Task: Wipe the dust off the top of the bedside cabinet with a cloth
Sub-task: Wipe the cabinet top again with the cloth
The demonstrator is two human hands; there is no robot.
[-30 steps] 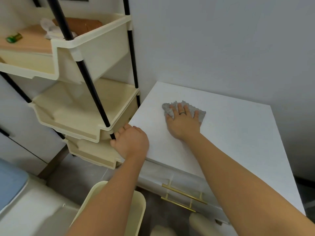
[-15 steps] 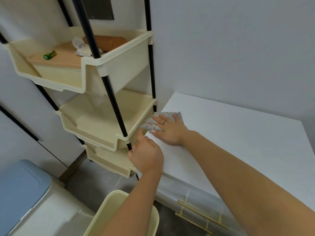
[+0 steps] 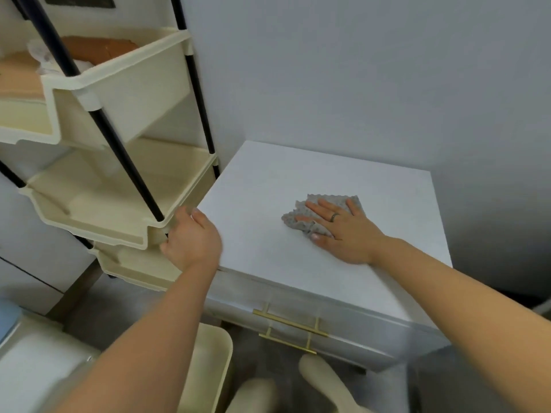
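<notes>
**Student:** What stage does this figure show?

**Tutor:** Wiping in progress. The right hand [image 3: 343, 231] lies flat, its fingers [image 3: 319, 210] straight and spread. It presses the cloth [image 3: 293, 217] onto the top of the bedside cabinet [image 3: 396, 204]. The cloth sits near the middle of that surface.

**Student:** How much is done?

**Tutor:** No dust or wiped track shows on the white top, so coverage cannot be read directly. With the cloth at mid-surface, the job is best judged part done. The edges and corners probably remain.

**Student:** How does the cloth lie?

**Tutor:** It is bunched, not spread. Its long axis runs roughly side to side across the cabinet, slightly skewed to the front edge. Its scalloped border faces the wall. The fingers over it point back and left, toward the tiered rack [image 3: 89, 229].

**Student:** And the left hand [image 3: 192, 239]?

**Tutor:** It is at the cabinet's left edge, beside the rack, with its fingers curled. Whether it grips anything cannot be told.
</notes>
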